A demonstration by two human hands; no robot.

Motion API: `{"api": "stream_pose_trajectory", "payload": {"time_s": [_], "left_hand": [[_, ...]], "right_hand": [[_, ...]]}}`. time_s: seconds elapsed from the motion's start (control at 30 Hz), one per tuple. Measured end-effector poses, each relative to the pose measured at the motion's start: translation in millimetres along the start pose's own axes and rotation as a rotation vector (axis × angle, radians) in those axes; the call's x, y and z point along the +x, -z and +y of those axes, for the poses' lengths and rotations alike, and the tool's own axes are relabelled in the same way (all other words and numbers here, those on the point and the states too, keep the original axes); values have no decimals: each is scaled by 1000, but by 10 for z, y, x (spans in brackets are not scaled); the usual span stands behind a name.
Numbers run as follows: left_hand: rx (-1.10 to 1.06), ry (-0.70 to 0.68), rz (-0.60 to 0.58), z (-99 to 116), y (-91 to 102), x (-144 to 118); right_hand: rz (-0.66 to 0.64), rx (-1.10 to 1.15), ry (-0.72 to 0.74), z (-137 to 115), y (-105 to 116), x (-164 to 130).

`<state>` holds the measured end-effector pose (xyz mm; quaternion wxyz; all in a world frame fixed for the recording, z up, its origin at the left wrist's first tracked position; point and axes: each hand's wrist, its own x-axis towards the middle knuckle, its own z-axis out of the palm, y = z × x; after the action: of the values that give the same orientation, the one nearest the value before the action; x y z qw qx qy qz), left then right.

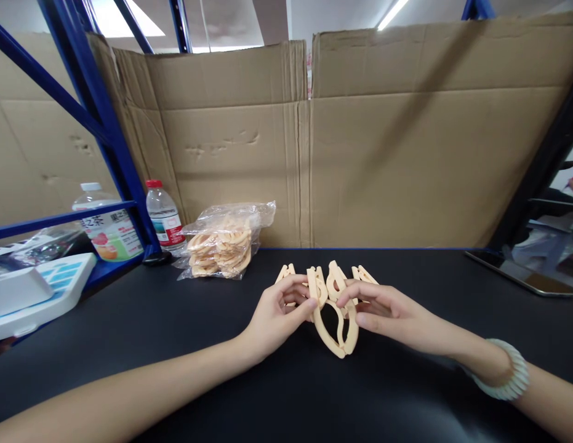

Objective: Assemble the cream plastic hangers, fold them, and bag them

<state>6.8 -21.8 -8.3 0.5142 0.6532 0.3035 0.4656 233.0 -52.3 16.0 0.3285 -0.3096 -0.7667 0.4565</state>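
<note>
A beige plastic folding hanger point(331, 346) is held just above the black table, its curved arms meeting at the lower end. The thumb and fingers of my left hand point(286, 307) close on its left arm. On the other side, my right hand point(385, 311) pinches the right arm between thumb and fingers. Just behind, more beige folding hangers point(364, 274) lie on the table, partly hidden by my hands. A clear plastic bag point(221, 241) full of similar beige pieces rests further back to the left.
Cardboard panels point(406, 160) stand along the back of the black table point(198, 394). At the left are a red-capped bottle point(165, 215), a larger labelled bottle point(108, 227), a blue metal frame point(124, 160) and a white-and-blue device point(50, 289). A flat dark tablet-like object point(521, 275) lies at the right.
</note>
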Motion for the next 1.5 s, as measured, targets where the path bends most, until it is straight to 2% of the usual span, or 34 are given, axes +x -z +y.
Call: {"api": "stream_pose_trajectory", "payload": {"time_s": [0.17, 0.37, 0.53, 0.63, 0.77, 0.87, 1.0, 1.1, 1.23, 1.37, 1.5], "left_hand": [[30, 5, 22, -26, 14, 4], [10, -4, -39, -14, 6, -14], [55, -40, -33, -17, 23, -13], [143, -60, 14, -13, 39, -11], [277, -104, 36, 9, 48, -22], [380, -180, 23, 20, 52, -36], [526, -266, -16, 29, 63, -43], [641, -357, -69, 38, 66, -40], [744, -446, -171, 33, 55, -48], [864, -461, -259, 2, 46, -76], [1051, -435, -301, -18, 51, -109]], "right_hand": [[-11, 6, -11, -15, 2, -7], [-62, -38, -70, -18, -5, -24], [-61, -47, -16, -38, 49, -6], [66, -64, -47, -23, 205, 28], [394, -193, -218, 78, 586, 38], [479, -312, -332, 165, 857, 7], [403, -376, -435, 260, 1031, -38], [302, -386, -484, 318, 1054, -60], [222, -524, -543, 326, 1030, -91], [181, -636, -587, 229, 968, -121], [124, -791, -598, 129, 916, -131]]}}
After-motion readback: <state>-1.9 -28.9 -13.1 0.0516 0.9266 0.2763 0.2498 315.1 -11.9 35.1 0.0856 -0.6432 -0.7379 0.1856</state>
